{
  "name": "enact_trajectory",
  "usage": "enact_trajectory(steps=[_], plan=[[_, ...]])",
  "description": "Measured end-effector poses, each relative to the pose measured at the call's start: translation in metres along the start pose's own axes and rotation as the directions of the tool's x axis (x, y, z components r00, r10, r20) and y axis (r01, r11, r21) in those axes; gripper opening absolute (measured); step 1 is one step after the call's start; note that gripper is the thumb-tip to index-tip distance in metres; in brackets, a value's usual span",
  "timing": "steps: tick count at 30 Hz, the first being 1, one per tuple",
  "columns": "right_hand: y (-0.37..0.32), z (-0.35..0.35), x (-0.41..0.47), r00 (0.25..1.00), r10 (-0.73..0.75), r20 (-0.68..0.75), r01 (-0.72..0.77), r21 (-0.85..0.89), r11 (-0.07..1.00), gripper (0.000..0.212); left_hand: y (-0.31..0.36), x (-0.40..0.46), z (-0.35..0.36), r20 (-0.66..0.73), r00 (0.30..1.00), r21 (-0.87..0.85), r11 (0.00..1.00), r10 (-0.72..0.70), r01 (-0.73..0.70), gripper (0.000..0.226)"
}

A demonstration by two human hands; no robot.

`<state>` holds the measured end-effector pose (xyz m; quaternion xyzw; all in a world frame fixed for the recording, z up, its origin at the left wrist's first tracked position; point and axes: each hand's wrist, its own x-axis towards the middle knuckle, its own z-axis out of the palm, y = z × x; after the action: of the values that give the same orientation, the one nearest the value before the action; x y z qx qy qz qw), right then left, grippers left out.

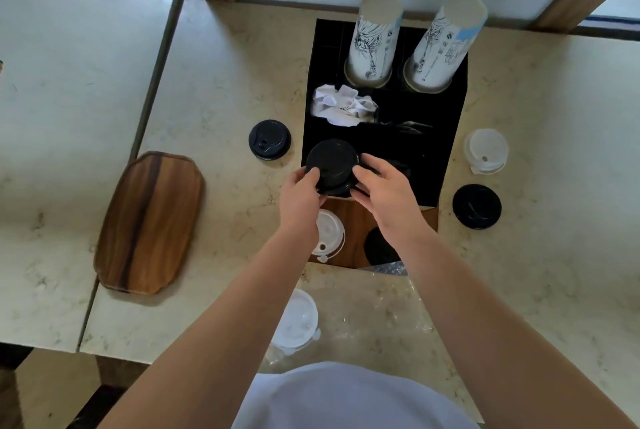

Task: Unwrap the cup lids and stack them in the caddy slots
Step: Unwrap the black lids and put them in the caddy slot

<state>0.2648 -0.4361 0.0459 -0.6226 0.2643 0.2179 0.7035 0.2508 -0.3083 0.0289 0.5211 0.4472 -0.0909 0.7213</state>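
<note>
A black caddy [446, 137] stands on the marble counter. At its front left slot sits a stack of black lids [331, 160]. My left hand [300, 193] grips the stack's left edge and my right hand [386, 193] grips its right edge. Loose black lids lie left of the caddy [269, 140], right of it [477, 206] and under my right wrist [380, 250]. White lids lie at the right [486, 150], in front of the caddy [329, 232] and near my body [297, 321], the last beside clear plastic wrap [391, 310].
Two upside-down stacks of paper cups [374, 40] [443, 44] fill the caddy's back slots. Crumpled white napkins [343, 105] fill a middle slot. A wooden tray [149, 224] lies on the counter at the left. A wall with wooden frames rises behind.
</note>
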Motion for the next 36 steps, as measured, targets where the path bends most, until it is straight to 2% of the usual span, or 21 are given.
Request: enact_trajectory(steps=[2,5,10,12,13,15,17,21,28,31,33,36], plan=[[0.005,0.006,0.01,0.997,-0.025,-0.07,0.023,-0.019,1.0,0.039,-0.001,0.002,0.005,-0.025,0.996,0.111,0.99,0.085,-0.081,0.029],[0.008,0.016,0.021,0.987,-0.049,-0.151,0.035,-0.093,0.995,0.04,-0.003,0.007,0.013,-0.055,0.988,0.187,0.973,0.145,-0.133,0.041],[0.009,0.031,0.031,0.991,0.051,-0.121,-0.069,-0.152,0.986,0.058,-0.01,0.009,0.025,-0.058,0.983,0.219,0.963,0.172,-0.156,0.05],[0.008,0.034,0.035,0.99,0.091,-0.108,-0.107,-0.153,0.982,0.06,-0.007,0.009,0.03,-0.052,0.992,0.22,0.97,0.115,-0.101,0.051],[0.007,0.035,0.038,0.988,0.116,-0.097,-0.129,-0.143,0.981,0.061,-0.003,0.011,0.033,-0.033,0.999,0.192,0.981,0.042,-0.035,0.051],[0.004,0.036,0.047,0.98,0.183,-0.072,-0.19,-0.103,0.976,0.063,0.009,0.015,0.035,0.024,0.99,0.06,0.988,-0.141,0.139,0.051],[-0.002,0.037,0.055,0.964,0.261,-0.057,-0.264,-0.055,0.963,0.066,0.023,0.018,0.035,0.085,0.966,-0.084,0.964,-0.245,0.252,0.044],[-0.012,0.04,0.063,0.94,0.341,-0.024,-0.342,-0.029,0.939,0.072,0.038,0.024,0.034,0.129,0.955,-0.115,0.953,-0.266,0.28,0.052],[-0.012,0.038,0.06,0.944,0.33,-0.007,-0.329,-0.092,0.94,0.069,0.04,0.022,0.035,0.092,0.944,-0.029,0.947,-0.316,0.32,0.053],[-0.012,0.034,0.055,0.955,0.296,-0.011,-0.295,-0.134,0.946,0.071,0.039,0.017,0.034,0.065,0.957,0.04,0.959,-0.282,0.28,0.044],[-0.01,0.029,0.041,0.97,0.242,-0.01,-0.241,-0.165,0.957,0.068,0.037,0.008,0.026,0.091,0.975,0.124,0.974,-0.203,0.191,0.047],[-0.002,0.002,0.013,0.99,0.139,-0.013,-0.139,-0.195,0.971,0.038,0.024,-0.013,-0.012,0.143,0.99,0.245,0.969,-0.008,-0.027,0.025]])
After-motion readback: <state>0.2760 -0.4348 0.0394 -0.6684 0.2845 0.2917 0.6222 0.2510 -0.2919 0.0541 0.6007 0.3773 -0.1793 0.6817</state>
